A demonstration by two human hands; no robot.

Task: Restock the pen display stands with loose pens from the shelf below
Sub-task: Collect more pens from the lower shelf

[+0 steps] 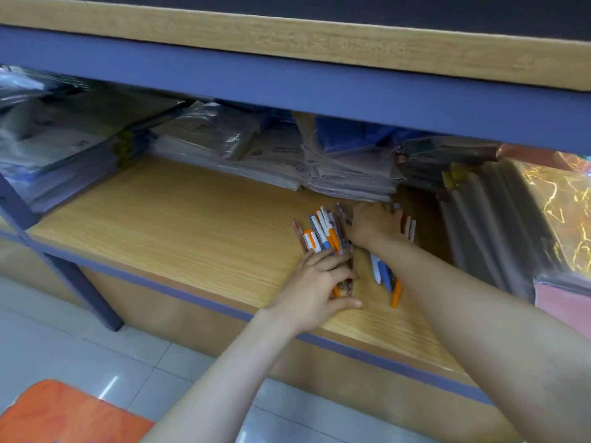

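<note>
Two hands gather loose pens on the lower shelf (179,215).

Left hand (315,284) lies flat, fingers straight, pressing the near ends of the pen pile (323,231), likely to stop rolling. Right hand (372,225) reaches farther in over more pens; its grip is hidden. A few stray pens (385,276) lie between the wrists.

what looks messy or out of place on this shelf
The loose pens lie scattered on the wooden shelf in an untidy pile. A few strays sit apart by the right forearm. The left hand rests on the pile; the right hand reaches behind it. Nothing looks damaged.
</note>
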